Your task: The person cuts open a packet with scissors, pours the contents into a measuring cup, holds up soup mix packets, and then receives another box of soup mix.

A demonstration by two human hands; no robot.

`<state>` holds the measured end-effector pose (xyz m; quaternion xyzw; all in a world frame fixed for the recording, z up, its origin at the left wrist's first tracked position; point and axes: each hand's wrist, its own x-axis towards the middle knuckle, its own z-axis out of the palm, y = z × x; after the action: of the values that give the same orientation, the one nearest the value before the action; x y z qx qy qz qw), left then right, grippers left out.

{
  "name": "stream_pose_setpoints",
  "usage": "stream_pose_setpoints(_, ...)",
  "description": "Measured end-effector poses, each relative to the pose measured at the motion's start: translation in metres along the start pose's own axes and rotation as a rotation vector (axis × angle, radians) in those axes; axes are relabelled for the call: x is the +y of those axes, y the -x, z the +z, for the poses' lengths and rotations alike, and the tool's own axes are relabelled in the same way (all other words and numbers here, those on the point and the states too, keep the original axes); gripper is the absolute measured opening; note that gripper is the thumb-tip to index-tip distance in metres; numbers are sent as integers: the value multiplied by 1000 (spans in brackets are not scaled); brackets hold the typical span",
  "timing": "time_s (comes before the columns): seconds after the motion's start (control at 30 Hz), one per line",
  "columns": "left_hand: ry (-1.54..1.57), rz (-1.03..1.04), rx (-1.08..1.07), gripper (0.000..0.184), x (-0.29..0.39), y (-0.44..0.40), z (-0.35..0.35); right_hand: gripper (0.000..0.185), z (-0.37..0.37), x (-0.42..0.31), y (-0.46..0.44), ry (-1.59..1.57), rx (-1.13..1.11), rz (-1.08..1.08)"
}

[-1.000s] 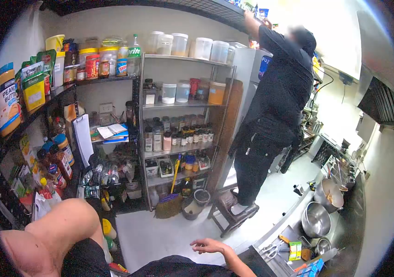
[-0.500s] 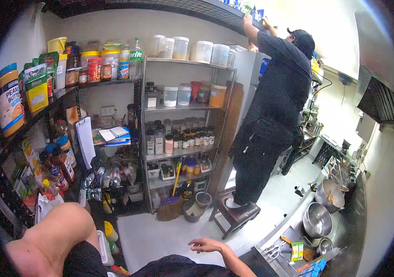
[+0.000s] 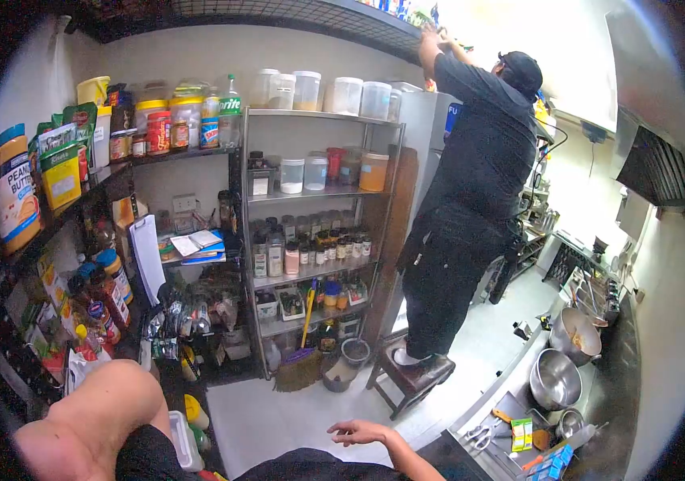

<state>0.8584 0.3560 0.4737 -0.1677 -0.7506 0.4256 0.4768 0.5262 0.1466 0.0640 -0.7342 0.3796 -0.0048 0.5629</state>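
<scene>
My right hand (image 3: 358, 433) hangs in front of my body over the white floor (image 3: 278, 417), with its fingers loosely apart and nothing in them. My left arm (image 3: 110, 401) is bent at the lower left, beside the dark side shelves; its hand does not show. Ahead, a person in black (image 3: 470, 184) stands on a dark stool (image 3: 418, 377). Both of that person's hands (image 3: 432, 42) reach up to packages on the high wire shelf (image 3: 278, 18); what they grip is too small to tell.
A metal rack (image 3: 322, 192) carries lidded tubs and spice jars. Peanut butter (image 3: 18, 192) and other groceries fill the left shelves. A broom (image 3: 302, 369) and a bucket (image 3: 346, 373) stand by the rack. On the right counter are steel bowls (image 3: 555, 378), scissors (image 3: 482, 437) and a green packet (image 3: 522, 434).
The other person's hands have shifted slightly along the high shelf, and the head has turned a little. The view has moved slightly. My right hand stays in nearly the same pose.
</scene>
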Motion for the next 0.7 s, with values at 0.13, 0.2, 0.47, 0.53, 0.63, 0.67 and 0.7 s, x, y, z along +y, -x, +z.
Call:
stream_pose_setpoints(0.13, 12, 67, -5, 39, -6, 2, -4, 56, -2, 0, 3, 39, -5, -6)
stream_pose_setpoints(0.2, 126, -46, -128, 38, -6, -4, -9, 56, -2, 5, 1, 34, -6, -7)
stream_pose_setpoints(0.47, 24, 168, 91, 37, -10, 8, 4, 56, -5, 1, 9, 31, -7, 10)
stream_pose_setpoints(0.53, 18, 177, 138, 38, -9, 9, 6, 56, -7, -5, 13, 37, 0, 12)
stream_pose_setpoints(0.63, -24, 107, 103, 39, -13, 3, 3, 56, -4, -3, 17, 30, 5, 17)
stream_pose_setpoints(0.67, 230, 81, -55, 40, -22, -4, -6, 57, -3, -1, 17, 26, 9, 17)
stream_pose_setpoints(0.7, 358, 72, -134, 40, -24, -5, -5, 57, -2, 2, 15, 23, 9, 17)
